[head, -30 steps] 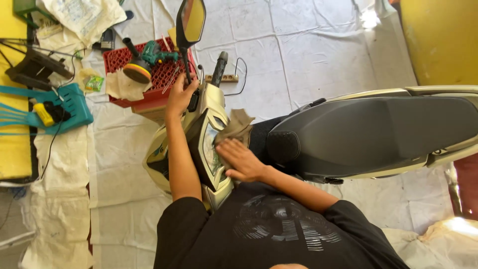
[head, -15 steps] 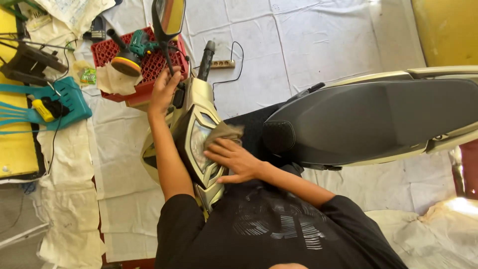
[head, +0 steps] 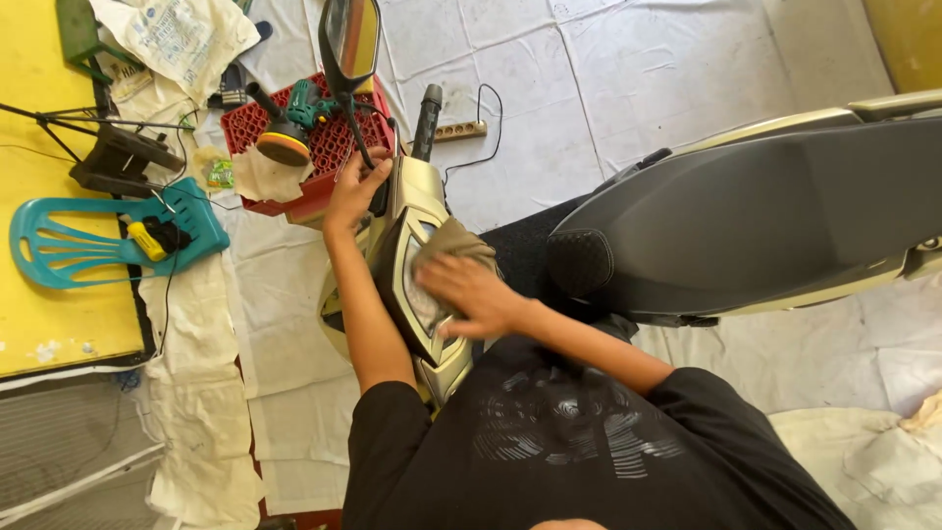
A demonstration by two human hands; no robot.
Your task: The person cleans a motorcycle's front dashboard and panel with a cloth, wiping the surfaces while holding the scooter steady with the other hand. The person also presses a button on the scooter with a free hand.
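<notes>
A pale gold scooter lies across the view, its dark seat (head: 756,216) to the right and its dashboard panel (head: 417,294) below me. My right hand (head: 471,291) presses a tan cloth (head: 446,240) flat onto the dashboard. My left hand (head: 355,186) grips the handlebar near the stem of the mirror (head: 350,39). The black right grip (head: 428,116) points away from me.
A red crate (head: 324,147) holding a green polishing machine (head: 289,128) stands beyond the handlebar. A power strip (head: 457,131) lies on the white floor sheets. A teal plastic chair (head: 88,240) lies on the left beside a yellow surface (head: 39,314).
The view has shifted slightly. My right hand and the cloth have slid along the dashboard, a little nearer the handlebar. My left hand stays on the handlebar.
</notes>
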